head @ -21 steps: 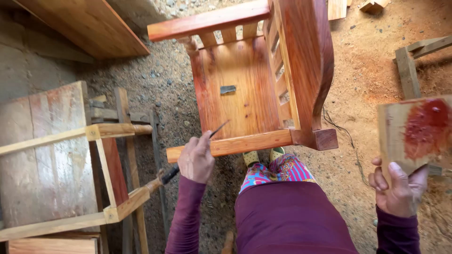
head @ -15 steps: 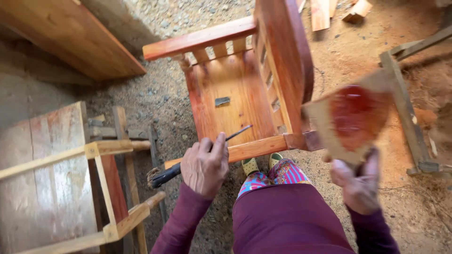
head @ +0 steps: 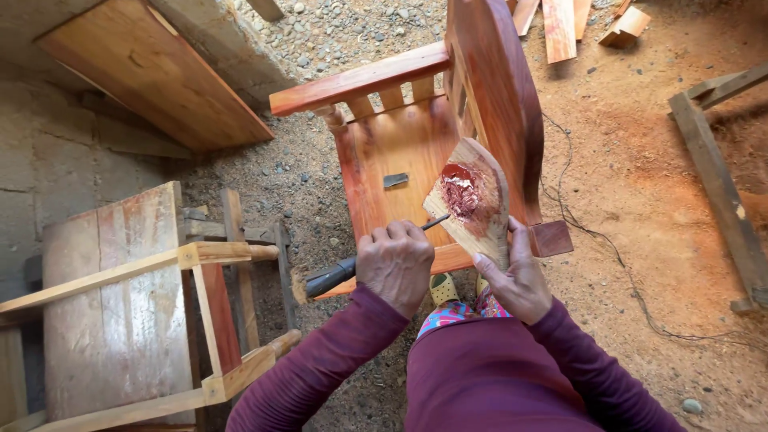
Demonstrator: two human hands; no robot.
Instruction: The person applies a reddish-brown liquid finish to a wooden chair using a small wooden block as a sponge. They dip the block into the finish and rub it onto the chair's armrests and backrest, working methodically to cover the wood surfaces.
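My left hand [head: 394, 264] grips a thin tool with a dark handle [head: 330, 278], its slim tip pointing up right toward a small wooden board [head: 472, 200]. My right hand [head: 520, 276] holds that board from below. A patch of dark red paste [head: 462, 192] lies on the board's face. Both hands are over the front rail of a reddish wooden chair [head: 400, 144] lying tipped on the ground. A small grey piece [head: 395, 180] rests on the chair's seat panel.
An unfinished wooden frame [head: 200, 320] with pale rails stands at the left. A long plank [head: 152, 72] leans against a concrete wall. Wood offcuts [head: 560, 24] lie at the top, a cable [head: 592, 240] runs over the dirt, and a timber frame [head: 720, 176] is at the right.
My right hand brought the board with red paste from the far right in to the middle, over the chair. My left hand with the tool shifted right to meet it.
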